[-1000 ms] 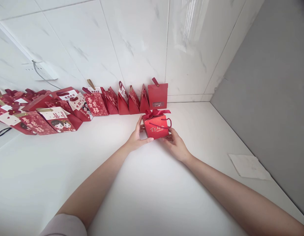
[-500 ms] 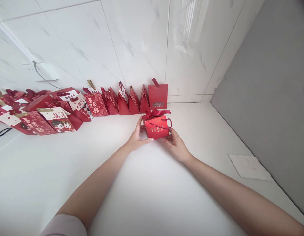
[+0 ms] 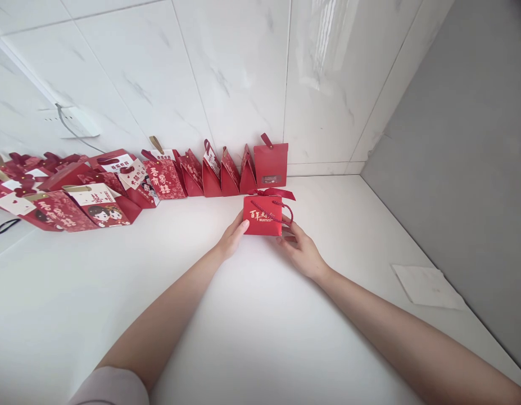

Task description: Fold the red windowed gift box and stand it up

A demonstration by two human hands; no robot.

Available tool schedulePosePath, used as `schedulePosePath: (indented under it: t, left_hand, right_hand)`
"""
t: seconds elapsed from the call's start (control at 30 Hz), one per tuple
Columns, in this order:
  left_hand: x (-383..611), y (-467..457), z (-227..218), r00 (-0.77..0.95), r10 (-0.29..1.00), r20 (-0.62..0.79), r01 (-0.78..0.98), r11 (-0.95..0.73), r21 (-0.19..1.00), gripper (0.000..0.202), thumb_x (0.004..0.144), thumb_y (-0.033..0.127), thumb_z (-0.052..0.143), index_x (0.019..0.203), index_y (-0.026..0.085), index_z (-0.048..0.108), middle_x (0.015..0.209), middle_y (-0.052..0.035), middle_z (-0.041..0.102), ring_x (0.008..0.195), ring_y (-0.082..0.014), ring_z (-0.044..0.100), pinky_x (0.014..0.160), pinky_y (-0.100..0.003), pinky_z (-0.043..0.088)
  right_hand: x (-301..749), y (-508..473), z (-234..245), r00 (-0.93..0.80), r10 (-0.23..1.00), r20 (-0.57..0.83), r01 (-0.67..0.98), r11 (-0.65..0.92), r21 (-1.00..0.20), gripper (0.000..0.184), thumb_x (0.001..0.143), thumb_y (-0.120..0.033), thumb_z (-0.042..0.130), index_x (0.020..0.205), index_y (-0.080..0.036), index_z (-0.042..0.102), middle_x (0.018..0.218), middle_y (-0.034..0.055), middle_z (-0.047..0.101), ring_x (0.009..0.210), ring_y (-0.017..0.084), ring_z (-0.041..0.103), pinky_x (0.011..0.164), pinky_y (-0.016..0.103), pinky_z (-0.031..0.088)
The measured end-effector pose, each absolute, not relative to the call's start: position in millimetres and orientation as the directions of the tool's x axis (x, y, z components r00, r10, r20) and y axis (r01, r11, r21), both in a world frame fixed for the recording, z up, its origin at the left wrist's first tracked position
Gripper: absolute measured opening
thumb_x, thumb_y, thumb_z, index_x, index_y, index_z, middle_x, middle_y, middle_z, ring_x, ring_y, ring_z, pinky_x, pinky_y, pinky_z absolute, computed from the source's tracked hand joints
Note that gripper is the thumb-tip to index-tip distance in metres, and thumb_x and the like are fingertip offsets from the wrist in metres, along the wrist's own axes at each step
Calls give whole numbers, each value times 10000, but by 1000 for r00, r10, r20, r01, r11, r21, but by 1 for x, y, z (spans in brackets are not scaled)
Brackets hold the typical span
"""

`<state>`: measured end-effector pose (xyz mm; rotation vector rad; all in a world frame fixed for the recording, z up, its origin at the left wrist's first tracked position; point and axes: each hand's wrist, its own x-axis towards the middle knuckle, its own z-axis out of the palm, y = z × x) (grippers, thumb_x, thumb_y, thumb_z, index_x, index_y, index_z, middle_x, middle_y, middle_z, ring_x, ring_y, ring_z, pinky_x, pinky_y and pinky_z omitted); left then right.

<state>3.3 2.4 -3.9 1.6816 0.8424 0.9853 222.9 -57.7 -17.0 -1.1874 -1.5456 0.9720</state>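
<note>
"Since it is between both hands, how is the small red box (image 3: 261,226) gripped?"

"The left hand (image 3: 232,239) clasps its left edge, thumb in front, other fingers mostly hidden behind. The right hand (image 3: 302,250) curls at the lower right corner; I can't tell whether it grips or merely touches."

"Why so?"

"Probably to steady it, lettered face toward the person, ribbon (image 3: 281,193) uncovered. The twisted cord (image 3: 264,211) crosses some lettering, and whether the base touches the desk (image 3: 243,320) is unclear."

"Beyond the hands?"

"A plain red carton (image 3: 271,162) ends a row of gift boxes (image 3: 166,183), likely set along the wall (image 3: 243,90) for space. Left of the left hand they overlap, and the view cuts some off."
</note>
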Motion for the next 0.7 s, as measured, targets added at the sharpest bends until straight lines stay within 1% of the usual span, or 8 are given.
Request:
schedulePosePath:
  t: [0.07, 0.13, 0.2, 0.27, 0.37, 0.5, 0.6, 0.7]
  left_hand:
    - [3, 2, -5, 438, 875, 205, 82, -266, 961, 637, 961, 593, 380, 1494, 244, 400, 1509, -54, 480, 1437, -303, 373, 1203, -464, 294]
    - [2, 4, -9, 445, 871, 208, 66, -263, 963, 691, 942, 672, 300, 1472, 252, 442, 1491, -61, 501, 1391, -319, 435, 1158, -484, 359]
    - [1, 7, -12, 428, 872, 237, 54, -286, 957, 768, 900, 749, 251, 1465, 270, 454, 1527, -65, 452, 1365, -331, 460, 1117, -493, 406]
    - [-1, 9, -14, 399, 873, 280, 62, -330, 942, 786, 878, 771, 279, 1472, 283, 443, 1571, -65, 382, 1389, -335, 428, 1119, -490, 405]
    - [-2, 8, -10, 366, 852, 374, 85, -431, 898, 677, 904, 667, 433, 1457, 280, 466, 1573, -75, 372, 1449, -316, 344, 1167, -477, 350]
    - [-3, 5, -3, 282, 838, 467, 120, -514, 849, 498, 914, 494, 563, 1358, 269, 585, 1475, -93, 496, 1415, -282, 407, 1197, -461, 311]
    - [-3, 6, -2, 252, 857, 449, 161, -495, 854, 435, 917, 471, 568, 1303, 279, 633, 1433, -85, 531, 1395, -270, 432, 1196, -450, 318]
    - [-3, 6, -4, 290, 878, 382, 170, -440, 882, 452, 948, 495, 501, 1336, 287, 600, 1505, -63, 457, 1440, -260, 370, 1211, -437, 292]
  right_hand:
    - [223, -59, -15, -107, 973, 205, 242, 226, -944, 601, 896, -317, 551, 1472, -317, 382, 1447, 51, 529, 1267, 252, 557, 1045, 454, 464]
    - [224, -59, -15, -113, 973, 201, 233, 223, -947, 597, 903, -334, 555, 1472, -315, 377, 1416, 49, 560, 1237, 245, 581, 1047, 446, 462]
    - [224, -59, -15, -121, 974, 190, 226, 213, -951, 535, 920, -361, 547, 1436, -298, 420, 1337, 48, 623, 1180, 234, 617, 1040, 431, 462]
    - [225, -59, -15, -131, 975, 178, 224, 204, -953, 429, 942, -392, 521, 1354, -276, 499, 1244, 44, 676, 1121, 227, 642, 1019, 412, 468]
    - [225, -60, -14, -128, 981, 148, 242, 176, -954, 347, 966, -456, 473, 1218, -247, 588, 1184, 49, 697, 1070, 233, 650, 978, 403, 478]
    - [225, -61, -15, -95, 990, 105, 233, 125, -964, 445, 975, -576, 394, 1145, -238, 629, 1148, 54, 705, 1073, 253, 637, 992, 423, 465]
    - [225, -59, -18, -78, 991, 111, 121, 120, -985, 571, 989, -625, 269, 1142, -234, 656, 1163, 63, 704, 1092, 254, 632, 1015, 421, 456]
    - [225, -57, -21, -46, 992, 114, 46, 116, -992, 616, 991, -633, 220, 1206, -233, 636, 1232, 66, 678, 1161, 254, 606, 1025, 411, 460]
